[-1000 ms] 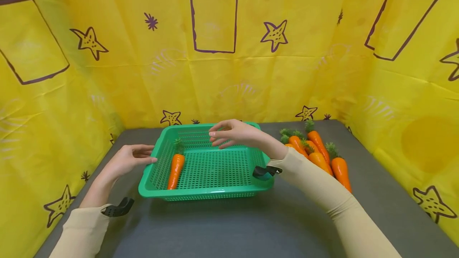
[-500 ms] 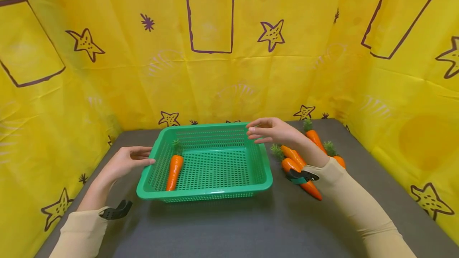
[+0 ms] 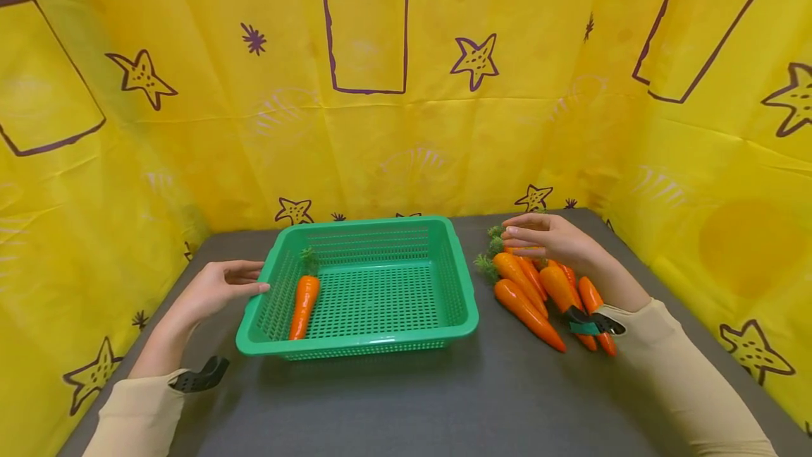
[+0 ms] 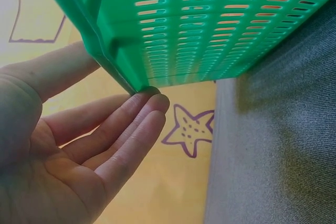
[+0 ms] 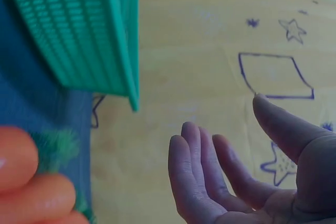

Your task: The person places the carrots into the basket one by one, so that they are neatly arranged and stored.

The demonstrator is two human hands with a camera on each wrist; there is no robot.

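Observation:
A green plastic basket (image 3: 355, 341) with slotted walls stands on the grey table, one carrot (image 3: 305, 305) with a leafy top lying along its left side. At the basket's left rim is my left hand (image 3: 218, 288); its thumb lies over the rim and its fingers meet the edge from outside, as the left wrist view shows. My right hand (image 3: 555, 238) holds nothing, fingers loosely bent and thumb apart. It hovers over the back of a pile of several carrots (image 3: 529, 316) right of the basket, hiding part of them.
Yellow cloth walls (image 3: 393, 147) with purple star drawings enclose the table (image 3: 406, 407) at the back and sides. A black strap (image 3: 199, 376) sits on the left wrist, and another strap (image 3: 593, 321) on the right.
My right hand has moved right, from above the basket to over the carrot pile, staying unloaded. The left hand stays at the rim. The camera view has shifted slightly.

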